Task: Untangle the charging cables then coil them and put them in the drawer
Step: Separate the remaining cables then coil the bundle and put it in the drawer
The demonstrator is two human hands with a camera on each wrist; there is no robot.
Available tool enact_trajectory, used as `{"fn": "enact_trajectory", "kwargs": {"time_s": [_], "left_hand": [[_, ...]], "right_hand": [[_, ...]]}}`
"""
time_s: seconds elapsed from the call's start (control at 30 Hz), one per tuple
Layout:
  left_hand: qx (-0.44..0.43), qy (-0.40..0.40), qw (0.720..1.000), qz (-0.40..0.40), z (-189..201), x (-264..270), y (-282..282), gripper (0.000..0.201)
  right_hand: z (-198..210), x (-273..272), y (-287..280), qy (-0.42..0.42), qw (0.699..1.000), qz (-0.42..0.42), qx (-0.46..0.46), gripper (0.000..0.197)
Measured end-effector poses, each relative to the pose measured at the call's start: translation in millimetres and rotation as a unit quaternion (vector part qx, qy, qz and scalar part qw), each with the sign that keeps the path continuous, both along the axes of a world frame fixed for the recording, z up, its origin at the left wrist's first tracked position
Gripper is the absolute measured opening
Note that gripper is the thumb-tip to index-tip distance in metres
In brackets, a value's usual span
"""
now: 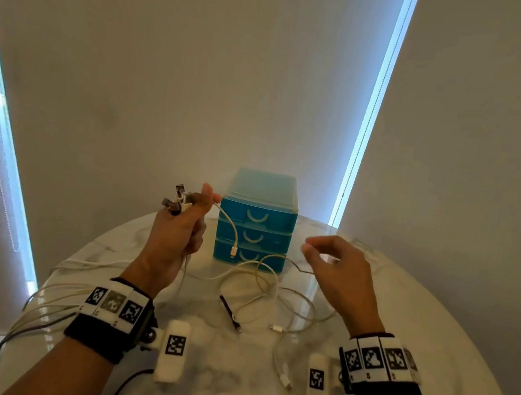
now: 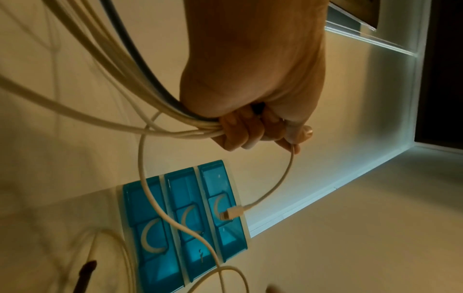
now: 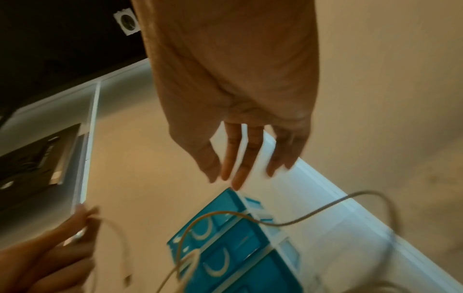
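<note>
My left hand (image 1: 184, 218) is raised left of the blue drawer unit (image 1: 256, 221) and grips a bundle of white cables (image 2: 160, 117), their USB plugs (image 1: 176, 201) sticking out above the fist. One short white cable (image 1: 230, 223) hangs from between thumb and forefinger, its connector (image 2: 231, 213) dangling before the drawers. My right hand (image 1: 329, 254) hovers to the right of the unit with loosely spread fingers (image 3: 240, 158), holding nothing. Loose cable loops (image 1: 267, 289) lie tangled on the table (image 1: 403, 327) between my hands. All three drawers look closed.
A dark-tipped cable end (image 1: 230, 312) and white connectors (image 1: 277, 328) lie on the marble table near its middle. More cables (image 1: 34, 307) trail off the table's left edge. Blinds (image 1: 175, 43) cover the windows behind.
</note>
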State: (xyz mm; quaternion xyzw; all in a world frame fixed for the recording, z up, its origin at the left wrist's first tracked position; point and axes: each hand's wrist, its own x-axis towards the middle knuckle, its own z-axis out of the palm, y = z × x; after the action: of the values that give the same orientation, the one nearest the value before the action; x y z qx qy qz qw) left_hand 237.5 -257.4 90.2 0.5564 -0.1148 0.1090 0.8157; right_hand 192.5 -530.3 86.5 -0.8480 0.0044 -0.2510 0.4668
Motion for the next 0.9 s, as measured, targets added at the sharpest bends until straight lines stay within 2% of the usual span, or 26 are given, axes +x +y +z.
{"fn": "enact_trajectory", "kwargs": {"time_s": [0.07, 0.17, 0.23, 0.3, 0.4, 0.47, 0.53, 0.67, 0.77, 0.9], "left_hand": [[0.034, -0.006, 0.999, -0.016, -1, -3, -4, 0.039], [0.082, -0.006, 0.996, -0.04, -1, -7, -10, 0.043], [0.101, -0.002, 0.994, -0.046, -1, -9, -12, 0.045], [0.106, 0.001, 0.993, -0.045, -1, -11, -11, 0.042], [0.11, 0.015, 0.993, -0.037, 0, -10, -11, 0.039], [0.142, 0.025, 0.989, -0.042, -1, -11, -13, 0.037], [0.191, 0.026, 0.98, -0.051, -3, -12, -16, 0.035], [0.237, 0.033, 0.971, -0.031, -7, -11, -20, 0.036], [0.214, 0.037, 0.976, -0.02, -6, -9, -18, 0.043], [0.142, 0.061, 0.987, -0.037, -2, -7, -13, 0.059]], "right_hand": [[4, -5, 26, 0.007, 0.996, 0.087, -0.009, 0.021], [-8, -5, 58, 0.076, 0.979, 0.184, -0.037, 0.038], [-16, -1, 65, 0.07, 0.977, 0.199, -0.024, 0.029], [-9, -4, 61, 0.048, 0.976, 0.21, 0.041, 0.016], [9, -11, 45, 0.024, 0.955, 0.216, 0.202, 0.024], [18, -13, 37, 0.004, 0.934, 0.212, 0.287, 0.027], [23, -13, 31, -0.022, 0.905, 0.21, 0.368, 0.023], [32, -16, 18, -0.073, 0.823, 0.227, 0.516, 0.021], [33, -16, 9, -0.095, 0.783, 0.224, 0.573, 0.023], [29, -11, 6, -0.081, 0.784, 0.231, 0.571, 0.017]]}}
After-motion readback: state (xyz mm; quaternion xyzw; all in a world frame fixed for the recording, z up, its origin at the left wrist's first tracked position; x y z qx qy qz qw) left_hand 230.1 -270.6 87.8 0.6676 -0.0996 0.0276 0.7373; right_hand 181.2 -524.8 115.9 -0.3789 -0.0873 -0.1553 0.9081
